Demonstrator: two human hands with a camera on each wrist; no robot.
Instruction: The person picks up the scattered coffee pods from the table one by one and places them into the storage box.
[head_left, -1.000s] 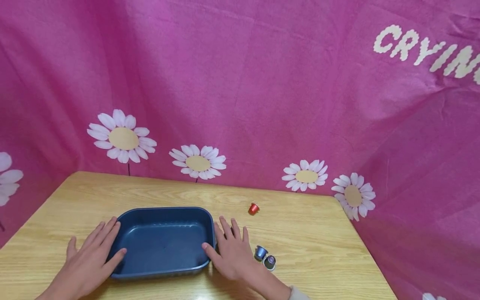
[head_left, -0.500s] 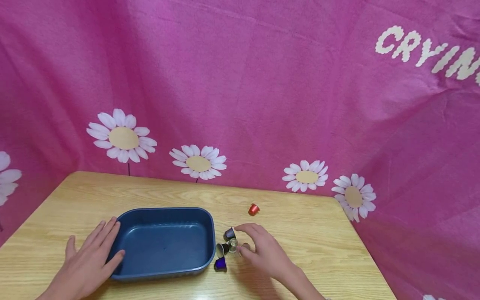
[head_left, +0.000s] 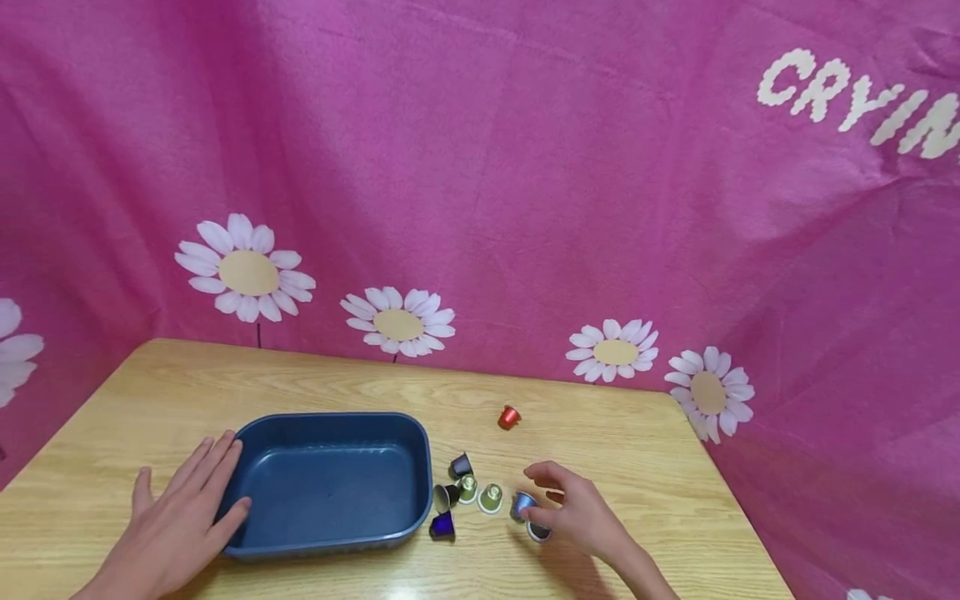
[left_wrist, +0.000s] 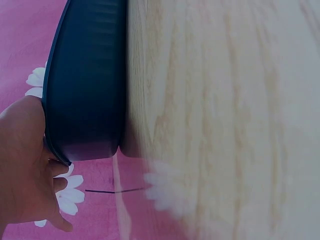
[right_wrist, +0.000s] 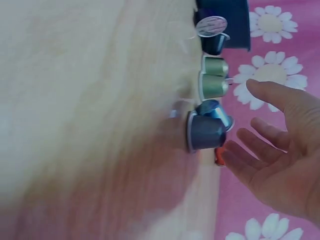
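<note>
My left hand [head_left: 183, 504] rests on the left rim of a dark blue rectangular dish [head_left: 326, 496], its fingers fairly straight and its thumb over the inside. Nothing lies in the dish. Over a light blue coffee capsule [head_left: 522, 502] and a dark coffee capsule [right_wrist: 207, 132] hovers my right hand [head_left: 581, 504], fingers bent and spread. In the right wrist view a gap shows between the fingers and these capsules. Between dish and right hand are two green coffee capsules [head_left: 491, 497], a violet-blue one [head_left: 442, 526], a black one [head_left: 446, 497] and a grey one [head_left: 461, 465].
Farther back on the wooden table [head_left: 615, 450] lies a red coffee capsule [head_left: 509, 417] on its side. A pink cloth [head_left: 487, 183] with printed daisies hangs behind the table and along its sides.
My right hand has left the dish's right side and moved right, past the green capsules to the light blue and dark ones. My left hand and the dish stay put.
</note>
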